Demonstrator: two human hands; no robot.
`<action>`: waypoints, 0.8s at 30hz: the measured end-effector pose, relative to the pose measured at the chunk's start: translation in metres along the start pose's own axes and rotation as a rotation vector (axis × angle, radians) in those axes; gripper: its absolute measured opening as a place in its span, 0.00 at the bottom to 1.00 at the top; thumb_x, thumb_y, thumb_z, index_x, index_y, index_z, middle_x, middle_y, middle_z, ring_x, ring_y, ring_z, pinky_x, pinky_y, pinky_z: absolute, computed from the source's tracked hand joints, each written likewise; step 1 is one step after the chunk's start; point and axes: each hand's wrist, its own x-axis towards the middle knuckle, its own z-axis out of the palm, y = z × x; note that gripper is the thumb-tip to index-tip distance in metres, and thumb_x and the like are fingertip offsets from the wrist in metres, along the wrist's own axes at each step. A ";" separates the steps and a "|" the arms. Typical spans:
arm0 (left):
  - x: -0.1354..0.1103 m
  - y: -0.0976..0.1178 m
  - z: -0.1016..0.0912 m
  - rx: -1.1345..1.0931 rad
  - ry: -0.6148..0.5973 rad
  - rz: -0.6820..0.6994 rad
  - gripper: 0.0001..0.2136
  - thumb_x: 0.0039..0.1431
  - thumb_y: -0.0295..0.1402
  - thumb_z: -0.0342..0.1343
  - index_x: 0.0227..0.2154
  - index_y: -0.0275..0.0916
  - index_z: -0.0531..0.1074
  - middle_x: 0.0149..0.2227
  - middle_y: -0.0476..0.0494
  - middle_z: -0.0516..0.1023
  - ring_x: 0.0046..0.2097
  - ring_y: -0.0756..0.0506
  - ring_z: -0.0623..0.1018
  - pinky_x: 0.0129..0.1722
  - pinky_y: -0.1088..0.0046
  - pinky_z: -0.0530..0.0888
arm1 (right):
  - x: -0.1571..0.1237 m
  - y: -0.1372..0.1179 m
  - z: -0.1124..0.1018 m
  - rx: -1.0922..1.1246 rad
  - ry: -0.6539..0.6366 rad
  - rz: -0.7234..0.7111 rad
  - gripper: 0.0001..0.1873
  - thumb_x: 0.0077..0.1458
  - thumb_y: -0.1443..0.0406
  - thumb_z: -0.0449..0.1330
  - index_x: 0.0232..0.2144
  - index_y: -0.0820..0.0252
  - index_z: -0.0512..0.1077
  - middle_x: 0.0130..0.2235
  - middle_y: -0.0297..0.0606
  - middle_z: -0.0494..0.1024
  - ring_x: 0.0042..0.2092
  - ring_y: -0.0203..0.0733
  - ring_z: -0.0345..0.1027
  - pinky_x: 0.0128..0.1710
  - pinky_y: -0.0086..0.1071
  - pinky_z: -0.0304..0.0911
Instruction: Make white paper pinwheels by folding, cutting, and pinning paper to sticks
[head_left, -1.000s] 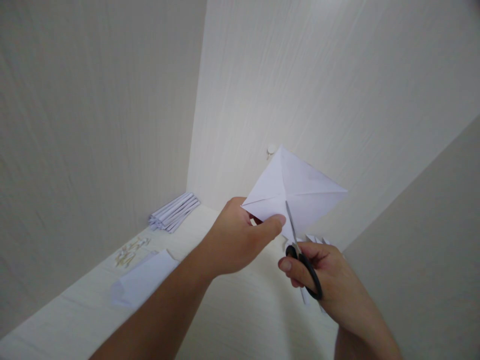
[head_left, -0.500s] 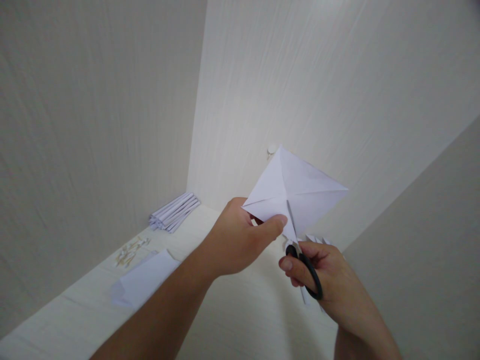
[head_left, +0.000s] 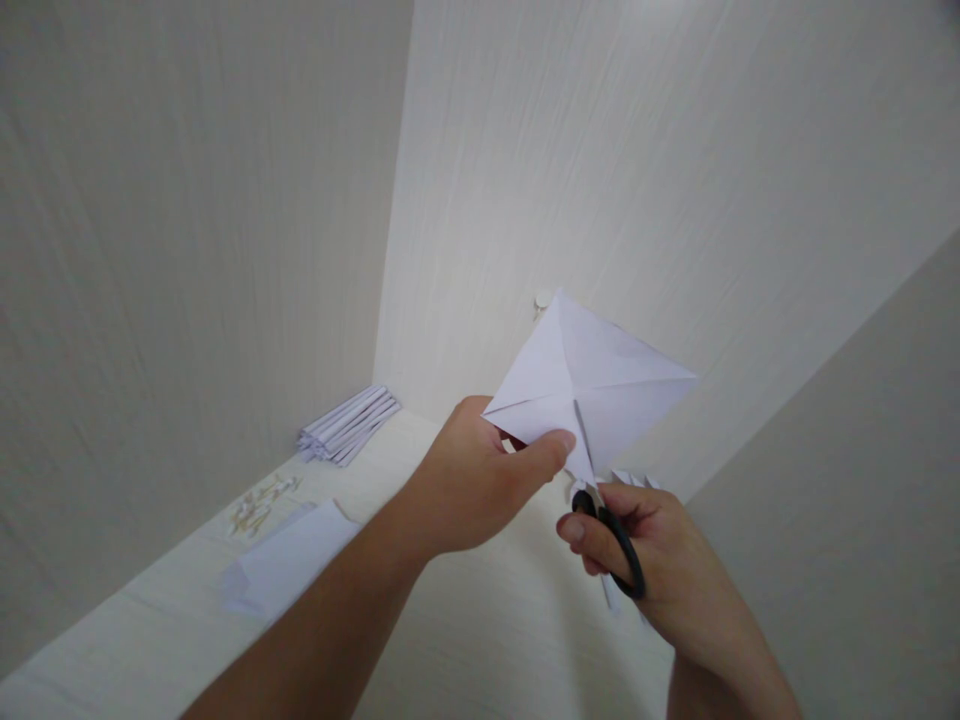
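Observation:
A square white sheet of paper [head_left: 615, 345] with crossing crease lines is raised above the work surface, one corner pointing away from me. My left hand [head_left: 480, 480] pinches its left side, thumb on top and fingers hidden underneath. Black-handled scissors [head_left: 626, 560] are in my right hand [head_left: 645, 545], fingers wrapped around the loops. Their blade lies along the crease at the near corner, its tip close to the centre of the sheet. How far the paper is cut cannot be made out.
Rolled white paper sticks [head_left: 349, 425] lie bundled by the left wall. Several small pins or sticks [head_left: 262, 505] sit nearer, beside white paper sheets [head_left: 289, 560]. Folded white paper pieces [head_left: 634, 480] show behind my right hand. A round white fixture [head_left: 542, 300] is on the far panel.
Almost nothing differs. The paper and both hands have shifted only very slightly, and the scissors stay at the same crease.

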 end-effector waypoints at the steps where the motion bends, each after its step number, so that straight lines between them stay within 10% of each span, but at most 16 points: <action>1: 0.000 0.001 0.000 0.002 -0.002 -0.003 0.14 0.59 0.37 0.58 0.20 0.37 0.72 0.21 0.50 0.74 0.25 0.50 0.72 0.25 0.76 0.67 | 0.000 0.000 0.000 -0.001 0.003 0.004 0.25 0.49 0.45 0.68 0.19 0.59 0.69 0.19 0.30 0.65 0.23 0.34 0.54 0.23 0.30 0.50; 24: 0.001 0.000 -0.001 -0.181 0.010 0.055 0.11 0.59 0.32 0.59 0.21 0.37 0.72 0.21 0.52 0.74 0.25 0.53 0.73 0.26 0.80 0.69 | -0.001 0.001 -0.001 -0.052 -0.015 0.021 0.25 0.43 0.48 0.71 0.16 0.59 0.68 0.18 0.28 0.60 0.23 0.32 0.49 0.22 0.30 0.46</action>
